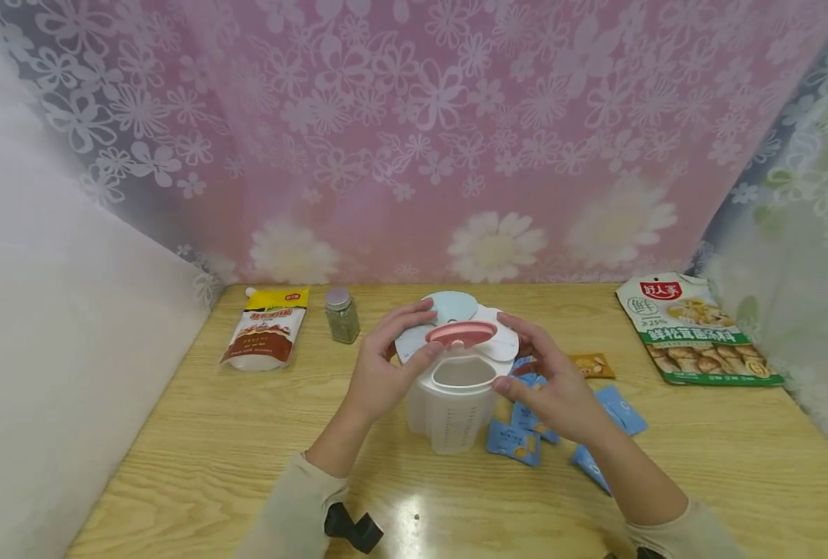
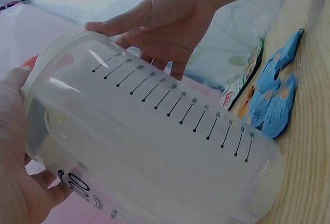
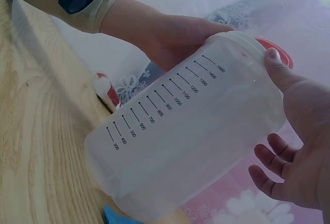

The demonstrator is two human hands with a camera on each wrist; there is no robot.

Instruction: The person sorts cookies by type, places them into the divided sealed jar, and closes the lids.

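Cream fabric sleeves [image 1: 291,505] | left hand [image 1: 388,359], right hand [image 1: 556,388] — each gripping the white plastic lid [image 1: 506,343], thumb and fingers bent | frosted graduated plastic canister [image 1: 453,419] — upright between them, beside small blue packets [image 1: 514,444]

Your head view looks forward and down over the surface [image 1: 197,466], from far enough back to take in the patterned backdrop [image 1: 400,147]. Your left wrist view looks from close by, past the translucent container [image 1: 448,427], toward your right hand [image 2: 172,25]; your right wrist view, also near, faces your left hand [image 3: 172,38]. Both wrist views share the container, with the surface tipped steeply.
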